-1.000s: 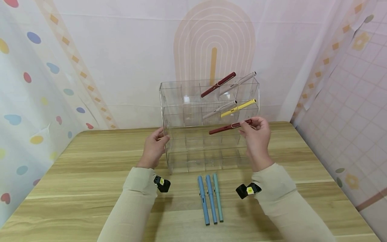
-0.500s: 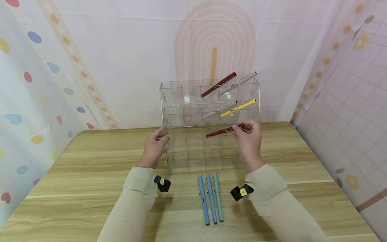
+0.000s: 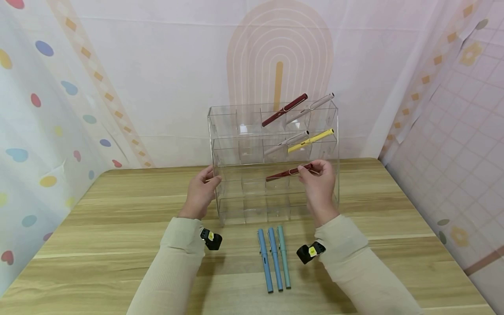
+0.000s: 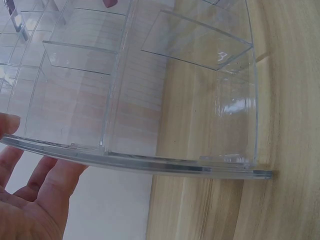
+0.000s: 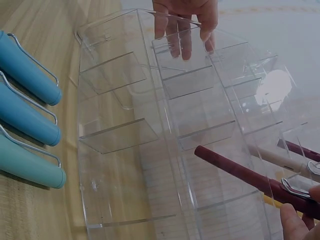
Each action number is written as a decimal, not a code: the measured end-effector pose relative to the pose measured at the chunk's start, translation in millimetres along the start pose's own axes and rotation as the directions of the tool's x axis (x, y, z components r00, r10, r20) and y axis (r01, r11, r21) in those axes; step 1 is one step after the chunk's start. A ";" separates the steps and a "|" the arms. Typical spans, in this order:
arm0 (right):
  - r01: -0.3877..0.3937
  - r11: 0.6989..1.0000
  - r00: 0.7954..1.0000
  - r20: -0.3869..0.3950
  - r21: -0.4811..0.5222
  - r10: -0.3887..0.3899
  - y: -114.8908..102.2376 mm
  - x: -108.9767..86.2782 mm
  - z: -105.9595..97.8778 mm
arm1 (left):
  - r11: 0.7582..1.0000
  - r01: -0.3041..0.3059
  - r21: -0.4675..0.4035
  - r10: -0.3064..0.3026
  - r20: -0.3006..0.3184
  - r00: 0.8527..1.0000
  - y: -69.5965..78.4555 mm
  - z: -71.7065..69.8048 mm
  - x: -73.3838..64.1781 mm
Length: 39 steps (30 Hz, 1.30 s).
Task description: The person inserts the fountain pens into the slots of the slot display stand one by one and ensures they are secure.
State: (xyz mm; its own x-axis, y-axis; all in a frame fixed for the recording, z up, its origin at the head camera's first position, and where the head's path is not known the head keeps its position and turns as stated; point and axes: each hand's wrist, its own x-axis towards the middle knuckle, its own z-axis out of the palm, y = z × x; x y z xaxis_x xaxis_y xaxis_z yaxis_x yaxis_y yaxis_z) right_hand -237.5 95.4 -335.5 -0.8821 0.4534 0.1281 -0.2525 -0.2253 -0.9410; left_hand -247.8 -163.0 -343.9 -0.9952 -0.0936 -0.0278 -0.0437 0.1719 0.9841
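My left hand grips the left side panel of a clear acrylic pen rack, its thumb at the front edge and its fingers outside the panel. A dark red pen is pinched by its clip end between the thumb and fingers of my right hand. It slants down to the left, its free end overlapping the third tier from the top. In the right wrist view the held pen lies across the rack's dividers. The upper tiers hold another dark red pen, two pale pens and a yellow pen.
In front of the rack, two blue pens and a green pen lie side by side on the wooden table. Behind the table hangs a patterned white curtain, with more patterned cloth at both sides.
My right hand has moved left and slightly down with the dark red pen, bringing its free end to the third tier. The left hand stays at the rack's side.
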 end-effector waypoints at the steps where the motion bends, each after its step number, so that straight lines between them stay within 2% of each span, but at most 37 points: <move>1: 0.000 1.000 1.000 0.004 0.001 0.000 0.7 -0.4 0.1 | 1.000 0.001 0.000 -0.001 0.002 1.000 0.3 -0.1 -0.2; 19: 0.011 0.999 0.999 0.044 -0.042 -0.010 1.4 -3.5 -1.8 | 1.000 0.005 -0.010 -0.005 0.001 1.000 0.5 0.8 -0.1; 25: 0.012 0.995 0.998 0.054 -0.094 -0.007 0.9 -3.5 -4.1 | 1.000 0.000 -0.019 0.000 0.006 1.000 0.0 1.4 -0.7; 30: 0.005 0.987 0.996 0.085 -0.160 0.009 -1.0 -5.5 -11.6 | 1.000 0.004 -0.002 -0.004 0.003 1.000 -2.1 1.5 0.2; 39: 0.006 0.977 0.993 0.116 -0.212 0.019 -1.9 -15.6 -31.3 | 1.000 -0.007 0.000 0.007 0.014 1.000 -2.9 1.2 0.8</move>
State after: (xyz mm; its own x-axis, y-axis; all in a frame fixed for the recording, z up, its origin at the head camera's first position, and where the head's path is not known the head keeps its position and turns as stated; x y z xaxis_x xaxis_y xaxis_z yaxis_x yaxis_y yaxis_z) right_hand -210.9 115.7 -345.5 -0.9268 0.3461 0.1458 -0.1678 -0.0342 -0.9852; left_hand -248.7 -162.4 -346.9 -0.9966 -0.0789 -0.0234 -0.0367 0.1726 0.9843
